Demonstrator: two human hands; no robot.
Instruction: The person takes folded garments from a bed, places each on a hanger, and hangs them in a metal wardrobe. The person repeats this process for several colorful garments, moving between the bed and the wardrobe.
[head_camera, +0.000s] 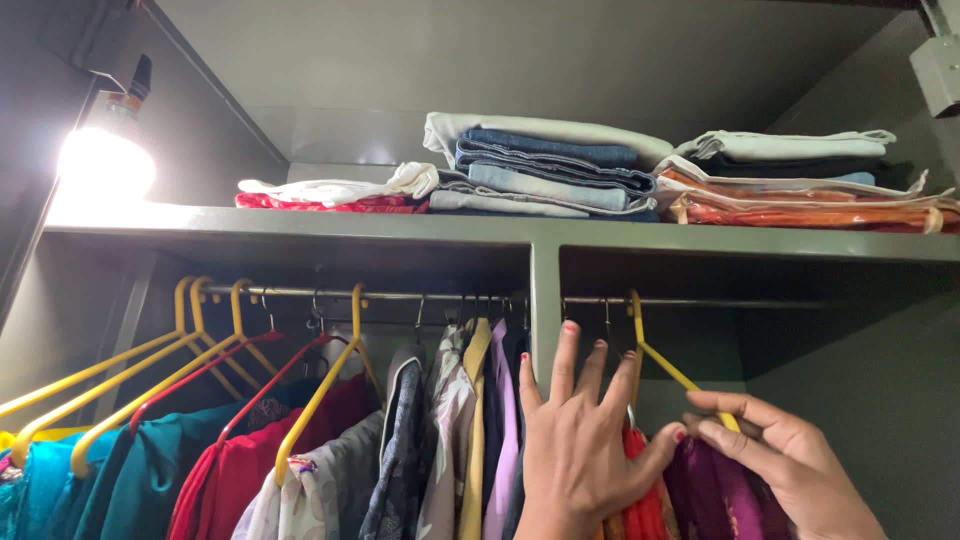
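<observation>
Here, seen from below, an open wardrobe:

Left hand: the left hand (572, 440) is raised with fingers spread, palm flat toward the centre divider (545, 310); its thumb rests against the red garment (640, 500). It pinches nothing.

Right hand: the right hand (790, 460) comes in from the right, fingers lying along the lower arm of the yellow hanger (660, 365); whether they truly close round it, I cannot tell.

Hanger: hooked on the right rail (700, 301), just right of the divider, tilted, with the purple garment (715, 490) beneath the right hand.

Left section: more yellow hangers and a red one on the left rail (300, 293), carrying teal, red and patterned clothes.

Shelf above: folded clothes (550, 165) stacked on the shelf (400, 225); a lit bulb (105, 160) at far left.

Risk: the hanger sits slanted, so the purple garment may slide off its low end if tugged sideways. The hook could also jump off the rail, since only one arm is steadied.
</observation>
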